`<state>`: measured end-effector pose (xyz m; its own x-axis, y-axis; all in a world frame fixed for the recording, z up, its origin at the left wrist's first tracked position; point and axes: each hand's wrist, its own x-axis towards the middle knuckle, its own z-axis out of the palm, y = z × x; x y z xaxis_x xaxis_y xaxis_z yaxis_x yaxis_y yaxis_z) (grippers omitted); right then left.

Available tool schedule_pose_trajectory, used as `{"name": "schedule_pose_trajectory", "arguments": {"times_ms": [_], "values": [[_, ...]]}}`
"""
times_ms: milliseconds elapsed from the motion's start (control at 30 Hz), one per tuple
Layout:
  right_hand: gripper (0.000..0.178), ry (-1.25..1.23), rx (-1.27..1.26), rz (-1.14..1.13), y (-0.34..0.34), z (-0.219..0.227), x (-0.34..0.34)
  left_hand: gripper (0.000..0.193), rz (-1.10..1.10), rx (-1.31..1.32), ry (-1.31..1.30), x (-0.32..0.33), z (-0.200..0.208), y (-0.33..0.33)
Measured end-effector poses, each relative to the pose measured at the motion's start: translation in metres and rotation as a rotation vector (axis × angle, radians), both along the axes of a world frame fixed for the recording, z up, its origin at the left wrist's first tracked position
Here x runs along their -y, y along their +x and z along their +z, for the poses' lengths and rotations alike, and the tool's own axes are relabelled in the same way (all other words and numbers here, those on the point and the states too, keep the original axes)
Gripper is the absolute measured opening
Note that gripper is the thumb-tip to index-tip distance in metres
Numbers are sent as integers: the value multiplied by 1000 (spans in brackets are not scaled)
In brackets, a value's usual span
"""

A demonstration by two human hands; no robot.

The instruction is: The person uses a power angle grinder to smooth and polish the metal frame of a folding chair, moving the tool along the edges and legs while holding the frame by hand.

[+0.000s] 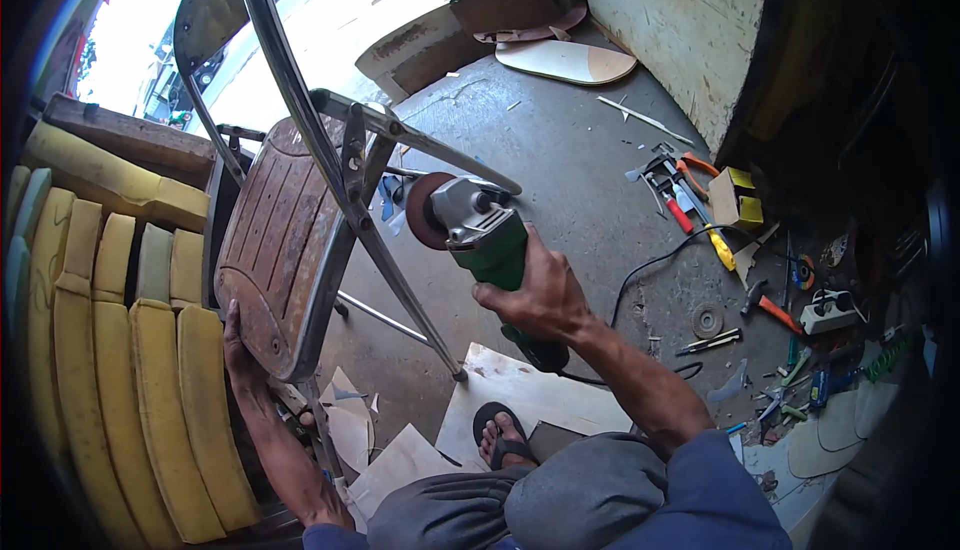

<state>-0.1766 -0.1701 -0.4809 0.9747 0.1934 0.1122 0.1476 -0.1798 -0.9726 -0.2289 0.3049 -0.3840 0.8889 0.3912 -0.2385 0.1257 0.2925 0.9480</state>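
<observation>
My right hand [545, 295] is wrapped round the green body of an angle grinder [500, 247]. Its reddish-brown disc [428, 212] points left, beside a chrome leg of a metal folding chair [275, 240]. Whether the disc touches the chair frame I cannot tell. The chair is tilted, its slotted seat brown with rust and its tubes shiny. At the near left edge of that seat, my left hand [238, 350] grips the rim, fingers pointing up along it; part of the hand is hidden behind the seat.
Yellow foam pads [120, 350] are stacked at left. White board pieces [545, 390] lie around my sandalled foot. On the right floor are a hammer [770, 308], a spare disc [707, 321], a small yellow box [735, 198], a power strip [830, 312] and a black cord [625, 285].
</observation>
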Motion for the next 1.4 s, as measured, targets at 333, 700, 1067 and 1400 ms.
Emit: {"name": "schedule_pose_trajectory", "arguments": {"times_ms": [333, 700, 1067, 1400], "values": [[71, 34, 265, -23, 38, -20, -38, 60, -18, -32, 21, -2, 3, 0], [77, 39, 209, 11, 39, -16, -37, 59, 3, -3, 81, 6, 6, 1], [72, 203, 43, 63, 44, -12, -35, 59, -6, 0, 40, 10, 2, 3], [72, 424, -122, 79, 49, -22, -54, 64, -25, -18, 50, 16, 6, 0]]}}
